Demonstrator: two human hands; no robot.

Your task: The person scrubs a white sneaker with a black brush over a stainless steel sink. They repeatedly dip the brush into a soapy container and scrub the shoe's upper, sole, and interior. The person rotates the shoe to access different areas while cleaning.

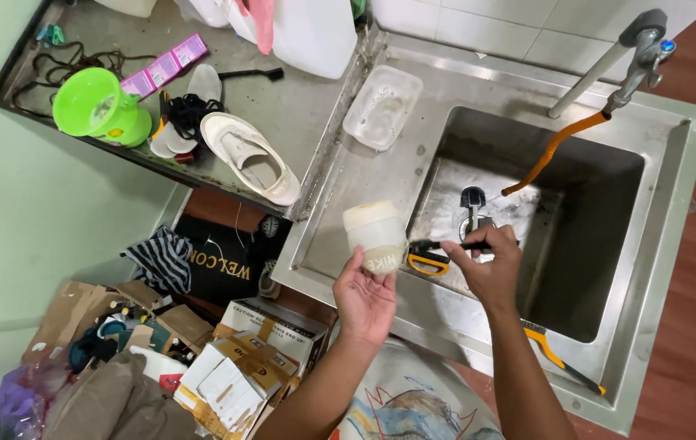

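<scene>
A pink oblong box [167, 65] lies on the grey counter [283, 114]; brown cartons [238, 367] sit on the floor. A green cup [99, 106] lies tipped; a clear plastic tub [383, 106] rests by the steel sink [674, 204]. Left hand [366, 297] grips a cream shoe [375, 236] over the drainboard. Right hand [490, 265] is closed on a black brush [445, 245].
</scene>
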